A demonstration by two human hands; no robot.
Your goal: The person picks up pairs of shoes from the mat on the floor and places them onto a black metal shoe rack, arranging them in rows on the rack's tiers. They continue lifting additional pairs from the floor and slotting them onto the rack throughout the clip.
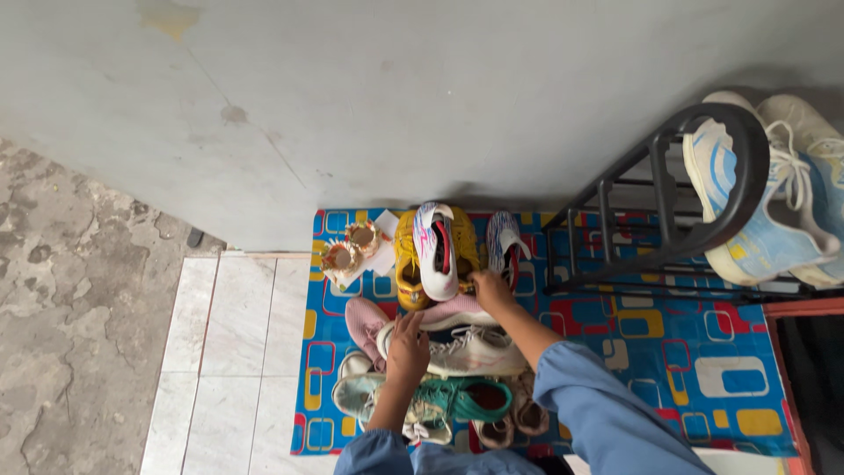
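Shoes mostly piled on patterned mat (pixel 686 352), rack (pixel 668 193) nearly bare. Left hand (pixel 406 347) fingers spread flat on white sneaker (pixel 470 350); right hand (pixel 491 288) fingers curled on yellow shoe (pixel 409 264) pair just ahead.

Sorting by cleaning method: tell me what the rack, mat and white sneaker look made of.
Rack: likely painted metal, thin black bars. Mat: probably printed vinyl or woven plastic, flat bright pattern. White sneaker under the left hand: apparently mesh fabric, laced.
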